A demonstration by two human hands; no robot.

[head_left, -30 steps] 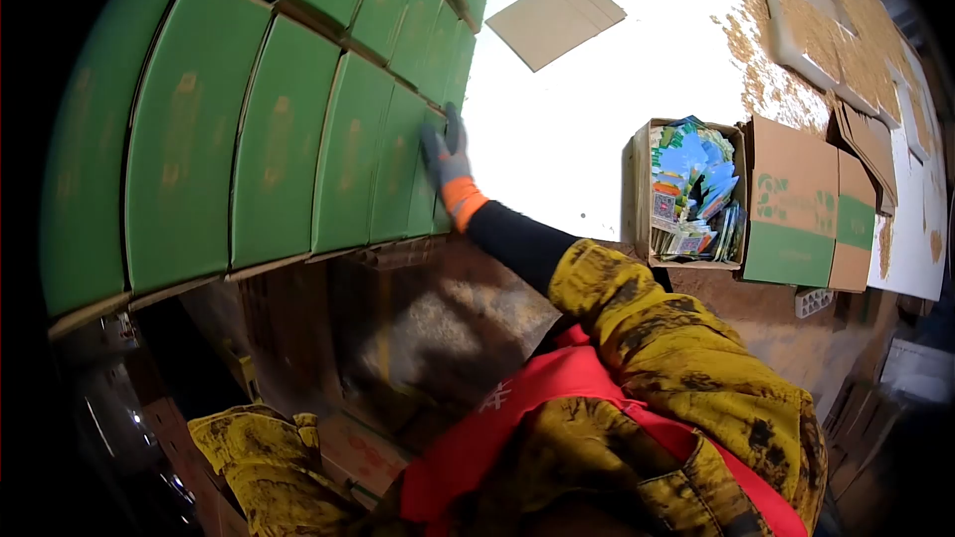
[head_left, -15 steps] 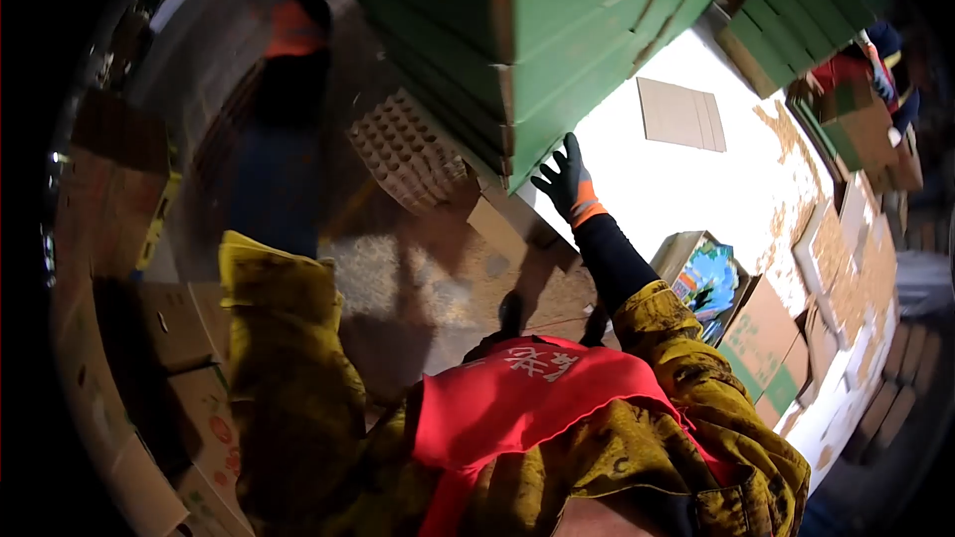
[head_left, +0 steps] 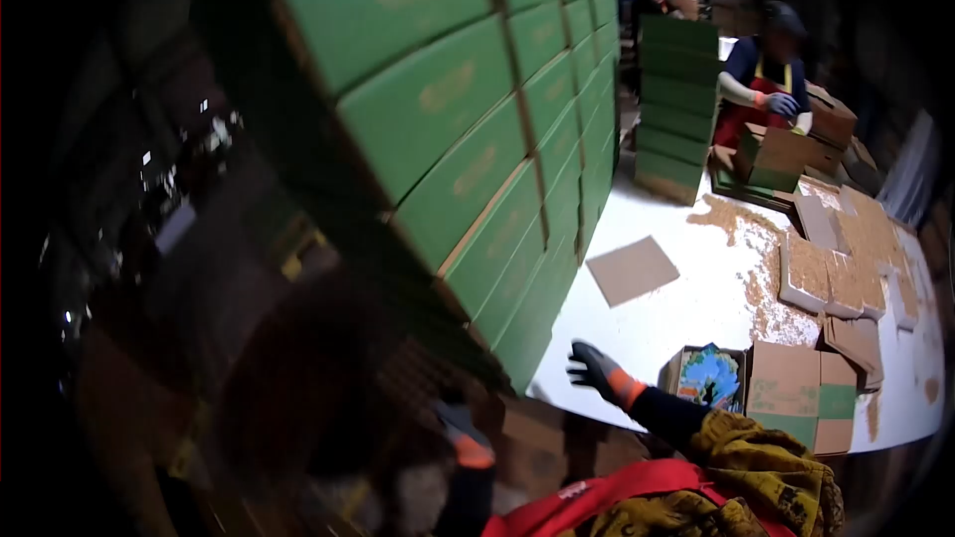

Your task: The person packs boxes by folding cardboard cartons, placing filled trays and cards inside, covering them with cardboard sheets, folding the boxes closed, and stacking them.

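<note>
My right hand (head_left: pixel 599 372), in a dark glove with an orange cuff, is held over the near edge of the white table (head_left: pixel 686 278). Its fingers are spread and nothing is in them. Tall stacks of green cartons (head_left: pixel 473 109) rise just beyond it, a short gap from the fingertips. Low beside the bottom corner of these stacks, my left hand (head_left: pixel 463 430) shows in shadow, in the same kind of glove. Blur and darkness hide its fingers, so its grip is unclear. A flat piece of cardboard (head_left: pixel 634 270) lies on the table past my right hand.
An open box with a blue printed piece (head_left: pixel 711 375) stands right of my hand, beside a brown and green carton (head_left: pixel 801 393). Foam-like slabs with brown tops (head_left: pixel 831 273) cover the table's right side. Behind a shorter green stack (head_left: pixel 676 109), a co-worker (head_left: pixel 771 80) handles a box.
My view has tilted up and turned, bringing more of the green stacks and the co-worker into sight. My left hand has come down from the stack's upper left side. My right hand stays open.
</note>
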